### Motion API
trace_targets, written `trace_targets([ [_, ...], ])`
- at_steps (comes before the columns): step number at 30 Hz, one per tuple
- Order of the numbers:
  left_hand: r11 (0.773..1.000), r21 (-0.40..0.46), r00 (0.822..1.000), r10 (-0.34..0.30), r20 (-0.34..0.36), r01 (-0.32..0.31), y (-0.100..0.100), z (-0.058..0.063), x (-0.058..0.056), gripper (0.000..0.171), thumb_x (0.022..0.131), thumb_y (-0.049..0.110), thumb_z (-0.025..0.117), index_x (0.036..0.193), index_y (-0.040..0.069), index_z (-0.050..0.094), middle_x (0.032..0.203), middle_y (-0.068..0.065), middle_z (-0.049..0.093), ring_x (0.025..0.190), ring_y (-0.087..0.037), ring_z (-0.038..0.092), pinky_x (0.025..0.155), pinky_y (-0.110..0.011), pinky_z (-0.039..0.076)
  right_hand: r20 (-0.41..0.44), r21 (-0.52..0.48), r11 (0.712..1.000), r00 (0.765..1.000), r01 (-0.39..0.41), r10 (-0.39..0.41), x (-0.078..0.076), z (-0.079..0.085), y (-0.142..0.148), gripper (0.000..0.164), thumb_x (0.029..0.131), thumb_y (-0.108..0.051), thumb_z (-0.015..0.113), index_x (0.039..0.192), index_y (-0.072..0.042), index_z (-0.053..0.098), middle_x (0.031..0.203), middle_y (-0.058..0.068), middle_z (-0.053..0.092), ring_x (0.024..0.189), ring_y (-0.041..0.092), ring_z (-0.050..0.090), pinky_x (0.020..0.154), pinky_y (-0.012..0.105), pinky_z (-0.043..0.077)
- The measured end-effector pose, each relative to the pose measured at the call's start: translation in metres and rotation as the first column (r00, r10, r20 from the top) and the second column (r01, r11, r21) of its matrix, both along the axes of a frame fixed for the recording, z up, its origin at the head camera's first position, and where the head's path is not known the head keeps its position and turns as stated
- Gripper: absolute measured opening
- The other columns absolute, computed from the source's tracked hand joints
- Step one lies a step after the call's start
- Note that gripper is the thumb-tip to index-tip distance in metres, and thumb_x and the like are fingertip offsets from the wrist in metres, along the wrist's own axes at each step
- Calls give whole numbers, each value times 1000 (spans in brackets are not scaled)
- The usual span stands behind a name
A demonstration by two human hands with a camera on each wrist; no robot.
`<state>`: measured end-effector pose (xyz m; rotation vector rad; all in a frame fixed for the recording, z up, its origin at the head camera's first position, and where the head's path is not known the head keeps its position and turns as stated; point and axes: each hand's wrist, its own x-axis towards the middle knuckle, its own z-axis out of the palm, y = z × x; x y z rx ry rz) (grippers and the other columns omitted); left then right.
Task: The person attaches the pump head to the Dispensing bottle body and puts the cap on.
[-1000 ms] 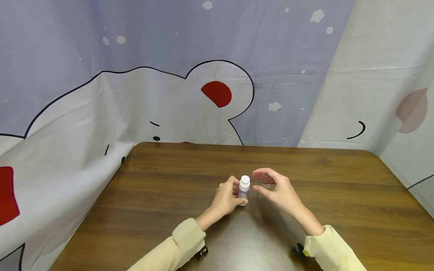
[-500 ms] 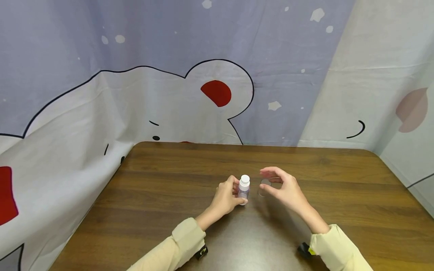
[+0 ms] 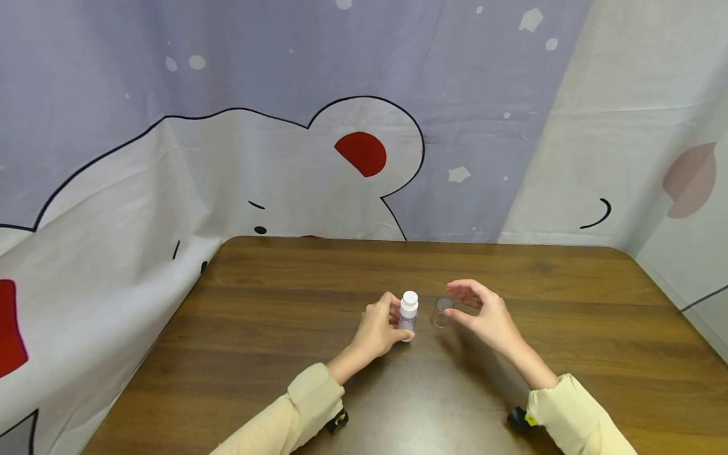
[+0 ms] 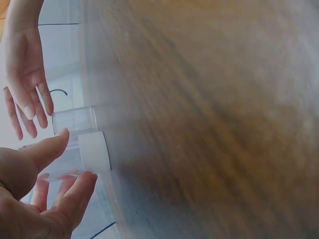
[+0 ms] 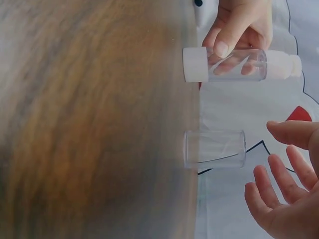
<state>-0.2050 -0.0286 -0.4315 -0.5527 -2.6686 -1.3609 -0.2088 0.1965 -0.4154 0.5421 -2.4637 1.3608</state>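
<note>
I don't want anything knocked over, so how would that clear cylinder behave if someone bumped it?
The clear cylinder looks thin-walled, so it is probably light and easily shoved. It stands upright on the table, taller than wide, so it might tip, and its round side could then let it roll.

The left hand [image 3: 376, 327] grips, its far fingers seemingly curled; the right hand [image 3: 489, 318] hovers, thumb and fingers parted.
</note>
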Motion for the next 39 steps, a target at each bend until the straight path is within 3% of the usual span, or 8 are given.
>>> trace_targets([
  [3, 1000, 1, 1000, 0, -2, 0, 0, 0, 0, 48, 68, 7, 86, 103, -1, 54, 91, -14, 70, 82, -24, 70, 67, -22, 56, 28, -11, 1000, 1000, 2, -1, -2, -2, 2, 43, 76, 0, 78, 116, -1, 60, 112, 16, 67, 101, 24, 65, 89, 26, 54],
  [7, 1000, -5, 1000, 3, -3, -3, 0, 1, -1, 48, 68, 7, 86, 103, -1, 54, 90, -14, 69, 82, -24, 70, 67, -22, 56, 59, -44, 999, 998, -24, 26, -5, -4, 3, 45, 76, 1, 78, 117, 1, 59, 113, 21, 66, 99, 6, 63, 90, 25, 54],
  [9, 1000, -5, 1000, 5, -2, -5, 0, 0, -1, 49, 67, 6, 86, 103, -1, 54, 90, -14, 69, 82, -24, 70, 67, -22, 56, 77, -65, 997, 996, -35, 40, -7, -6, 4, 46, 76, 1, 78, 117, 3, 58, 114, 23, 65, 99, 3, 62, 90, 27, 54],
  [14, 1000, -1, 1000, 8, -4, -8, 0, -1, -2, 49, 66, 6, 87, 102, -1, 54, 90, -14, 69, 81, -24, 70, 67, -22, 56, 143, -107, 994, 989, -32, 47, -9, -8, 6, 49, 76, 1, 78, 120, 6, 56, 118, 28, 61, 102, 21, 64, 89, 27, 55],
  [25, 1000, 1, 1000, 10, 16, -10, -1, -1, -2, 49, 67, 7, 86, 103, 0, 55, 91, -14, 70, 82, -23, 70, 68, -23, 56, 280, -211, 977, 957, -23, 83, -12, -18, 8, 58, 74, 3, 77, 124, 11, 49, 121, 32, 56, 95, 6, 62, 84, 20, 54],
  [31, 1000, 9, 1000, 2, 22, -2, -1, -1, -1, 48, 67, 6, 86, 103, -1, 54, 91, -15, 70, 83, -25, 70, 68, -23, 57, 321, -241, 970, 941, -30, 109, -12, -22, 8, 62, 74, 4, 77, 128, 11, 46, 123, 31, 54, 96, 7, 62, 84, 18, 54],
  [39, 1000, 9, 999, 0, 48, 0, 0, 1, -1, 48, 69, 6, 85, 105, 0, 54, 93, -14, 69, 85, -24, 69, 70, -24, 57, 333, -213, 977, 939, -10, 82, -14, -24, 7, 64, 74, 1, 79, 129, 8, 46, 125, 30, 55, 100, 13, 62, 85, 16, 52],
])
